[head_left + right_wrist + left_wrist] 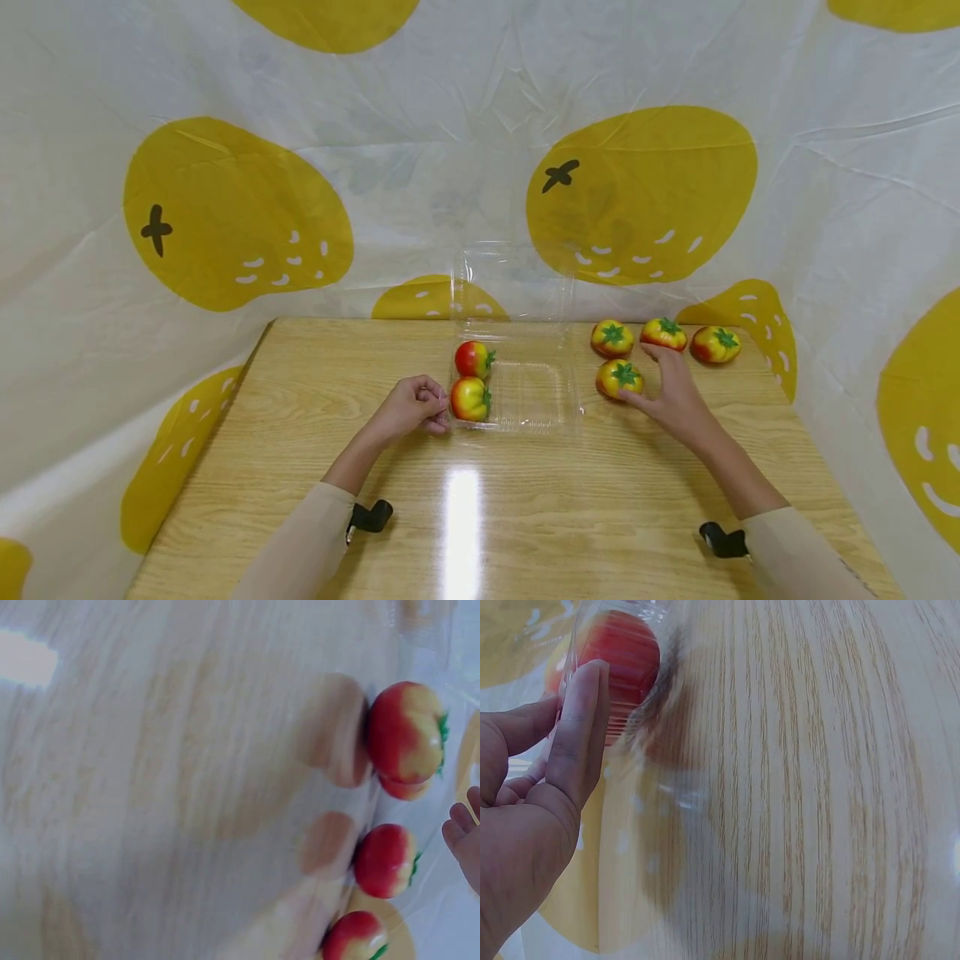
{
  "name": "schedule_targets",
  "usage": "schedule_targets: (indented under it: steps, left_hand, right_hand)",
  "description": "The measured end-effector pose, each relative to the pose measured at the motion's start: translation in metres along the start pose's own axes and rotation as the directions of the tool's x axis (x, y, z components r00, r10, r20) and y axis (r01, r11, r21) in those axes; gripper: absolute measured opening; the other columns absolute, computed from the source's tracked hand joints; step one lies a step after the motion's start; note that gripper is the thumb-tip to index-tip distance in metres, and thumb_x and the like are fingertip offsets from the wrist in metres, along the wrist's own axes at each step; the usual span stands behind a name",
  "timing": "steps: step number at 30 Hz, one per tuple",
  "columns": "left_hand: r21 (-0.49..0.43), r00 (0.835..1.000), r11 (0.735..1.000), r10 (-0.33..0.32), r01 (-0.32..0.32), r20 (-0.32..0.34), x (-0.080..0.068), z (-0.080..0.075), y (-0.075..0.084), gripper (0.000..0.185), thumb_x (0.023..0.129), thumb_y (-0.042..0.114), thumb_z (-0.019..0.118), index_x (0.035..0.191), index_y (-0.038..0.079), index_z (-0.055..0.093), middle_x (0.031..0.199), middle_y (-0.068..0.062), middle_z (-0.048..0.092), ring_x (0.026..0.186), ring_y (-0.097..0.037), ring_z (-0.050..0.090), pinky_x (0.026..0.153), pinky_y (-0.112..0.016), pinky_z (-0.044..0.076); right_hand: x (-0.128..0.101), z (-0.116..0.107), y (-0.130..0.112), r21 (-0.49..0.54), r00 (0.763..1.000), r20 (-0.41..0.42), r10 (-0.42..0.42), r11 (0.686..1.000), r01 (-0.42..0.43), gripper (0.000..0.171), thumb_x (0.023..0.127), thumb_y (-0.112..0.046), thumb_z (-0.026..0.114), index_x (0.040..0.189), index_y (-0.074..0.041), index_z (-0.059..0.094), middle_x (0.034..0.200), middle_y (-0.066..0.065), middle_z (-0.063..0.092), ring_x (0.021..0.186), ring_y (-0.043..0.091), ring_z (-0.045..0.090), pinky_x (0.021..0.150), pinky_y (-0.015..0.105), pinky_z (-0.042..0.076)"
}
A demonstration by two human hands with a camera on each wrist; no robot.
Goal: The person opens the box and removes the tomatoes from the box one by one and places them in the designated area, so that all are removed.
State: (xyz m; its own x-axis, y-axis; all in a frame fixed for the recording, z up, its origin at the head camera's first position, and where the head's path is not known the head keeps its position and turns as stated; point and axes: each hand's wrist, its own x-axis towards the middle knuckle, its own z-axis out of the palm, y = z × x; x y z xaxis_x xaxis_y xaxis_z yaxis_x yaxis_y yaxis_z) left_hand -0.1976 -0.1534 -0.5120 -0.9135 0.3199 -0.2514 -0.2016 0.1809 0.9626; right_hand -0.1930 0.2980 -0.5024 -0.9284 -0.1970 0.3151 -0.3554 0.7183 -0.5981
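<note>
A clear plastic clamshell box (525, 425) stands on the table with its lid (513, 283) raised at the back. Two red-and-yellow tomatoes with green leafy tops, a rear one (471, 359) and a front one (468, 400), sit along its left side. My left hand (411, 408) pinches the box's left wall between thumb and fingers; the left wrist view shows a red tomato (634, 660) behind the clear plastic. Over on the right, my right hand (675, 396) has its thumb and fingers spread beside the nearest loose tomato (619, 379). Whether the thumb touches it, I cannot tell.
Behind that tomato, a row of three more lies along the table's back edge: left (612, 338), middle (663, 333) and right (716, 344). A white cloth (435, 192) printed with yellow fruit hangs behind and beside the wooden table (540, 517).
</note>
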Motion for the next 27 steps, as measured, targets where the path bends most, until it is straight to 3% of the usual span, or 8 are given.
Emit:
schedule_targets:
  steps: [10,16,27]
  left_hand:
    - [-0.004,1.0,1.0,-0.004,0.004,0.004,0.002,0.0,0.002,0.014,0.101,-0.001,0.063,0.108,-0.008,0.054,0.081,-0.015,0.067,0.071,-0.023,0.074,0.07,-0.04,0.067]
    - [-0.005,1.0,1.0,0.002,-0.002,0.017,0.002,0.0,0.002,0.017,0.101,0.0,0.064,0.11,-0.009,0.053,0.085,-0.02,0.068,0.071,-0.023,0.075,0.071,-0.041,0.067]
    - [0.001,1.0,1.0,0.006,-0.006,0.008,0.001,-0.001,-0.001,0.014,0.101,0.0,0.063,0.109,-0.008,0.054,0.081,-0.014,0.067,0.071,-0.022,0.074,0.069,-0.039,0.067]
  right_hand:
    - [0.01,-0.001,-0.039,0.072,0.991,0.127,0.038,0.996,-0.047,0.08,0.091,-0.026,0.082,0.149,0.007,0.038,0.148,0.03,0.044,0.137,0.048,0.043,0.113,0.07,0.036]
    - [0.02,0.014,-0.054,0.105,0.983,0.182,-0.008,0.994,-0.012,0.078,0.091,-0.027,0.082,0.149,0.002,0.039,0.146,0.024,0.048,0.136,0.043,0.046,0.114,0.065,0.039]
    - [0.034,0.049,-0.078,0.163,0.956,0.285,-0.071,0.986,0.025,0.073,0.092,-0.028,0.081,0.149,-0.001,0.044,0.148,0.02,0.051,0.136,0.04,0.049,0.113,0.062,0.045]
